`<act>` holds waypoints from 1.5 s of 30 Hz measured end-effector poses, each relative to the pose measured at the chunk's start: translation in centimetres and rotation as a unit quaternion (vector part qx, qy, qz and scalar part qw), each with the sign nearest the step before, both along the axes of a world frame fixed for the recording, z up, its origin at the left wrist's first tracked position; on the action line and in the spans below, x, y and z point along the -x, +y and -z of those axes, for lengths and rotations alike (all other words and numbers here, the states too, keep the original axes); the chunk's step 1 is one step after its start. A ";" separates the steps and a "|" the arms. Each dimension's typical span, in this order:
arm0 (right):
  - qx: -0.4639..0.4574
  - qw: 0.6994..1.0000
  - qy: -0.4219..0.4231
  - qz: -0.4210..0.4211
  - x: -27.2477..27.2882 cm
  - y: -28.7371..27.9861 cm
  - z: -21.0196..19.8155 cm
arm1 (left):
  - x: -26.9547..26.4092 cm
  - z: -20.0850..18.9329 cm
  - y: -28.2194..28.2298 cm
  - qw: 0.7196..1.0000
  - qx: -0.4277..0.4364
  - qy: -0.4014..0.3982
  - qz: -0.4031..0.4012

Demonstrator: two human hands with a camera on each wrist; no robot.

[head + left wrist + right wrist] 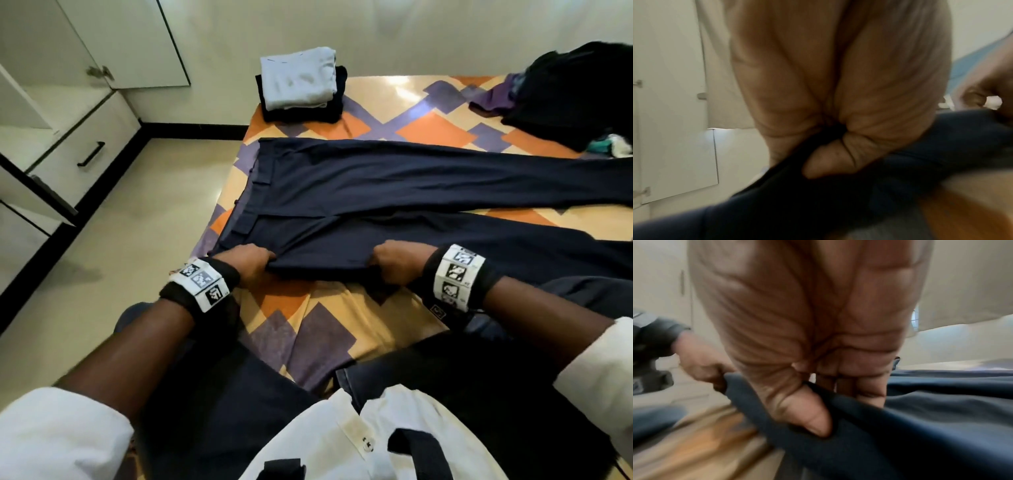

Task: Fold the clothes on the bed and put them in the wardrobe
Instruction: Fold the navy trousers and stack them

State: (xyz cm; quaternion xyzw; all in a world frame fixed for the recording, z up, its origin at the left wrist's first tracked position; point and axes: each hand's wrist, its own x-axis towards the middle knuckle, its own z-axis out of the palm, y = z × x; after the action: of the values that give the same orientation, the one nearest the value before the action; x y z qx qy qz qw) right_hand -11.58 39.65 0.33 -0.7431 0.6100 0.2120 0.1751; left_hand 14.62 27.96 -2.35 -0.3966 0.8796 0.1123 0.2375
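Folding is under way: the navy trousers (376,192) lie spread flat across the bed (342,325), waistband toward its left edge, legs running off to the right. Left hand (251,263) and right hand (397,260) both pinch the near hem, fingers curled round the cloth, thumbs clamped on it. Looks like the near leg gets carried over onto the far one next, which calls for an even lift so the seams meet. A folded stack (301,85) waits at the far left corner; an unfolded heap (565,92) sits far right.
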 end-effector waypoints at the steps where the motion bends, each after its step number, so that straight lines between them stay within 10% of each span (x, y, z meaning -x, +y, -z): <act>1: 0.004 1.000 -0.016 0.012 0.9 -0.5 -1.1 | 0.3 -1.3 -0.7 1.000 0.002 0.011 -0.002; 9: 0.108 0.942 -0.209 0.241 11.7 -6.6 -7.4 | 3.9 -11.0 -10.7 0.984 0.038 0.133 -0.114; 16: 0.220 0.812 -0.403 0.361 20.7 -13.6 -7.2 | 6.9 -10.4 -21.3 0.956 0.043 0.229 -0.180; 21: 0.152 0.922 -0.250 0.254 19.2 -16.3 -2.6 | 9.9 -6.7 -25.2 0.959 0.006 0.214 -0.184; 45: 0.203 0.942 -0.161 0.215 15.1 -14.3 6.2 | 9.0 -0.3 -24.4 0.948 0.088 0.225 -0.208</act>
State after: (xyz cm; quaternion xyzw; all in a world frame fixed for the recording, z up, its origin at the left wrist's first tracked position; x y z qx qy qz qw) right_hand -26.64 25.31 -5.87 -0.6383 0.7490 -0.0813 0.1581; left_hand 5.61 3.52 -2.08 -0.5543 0.8147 0.1674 -0.0313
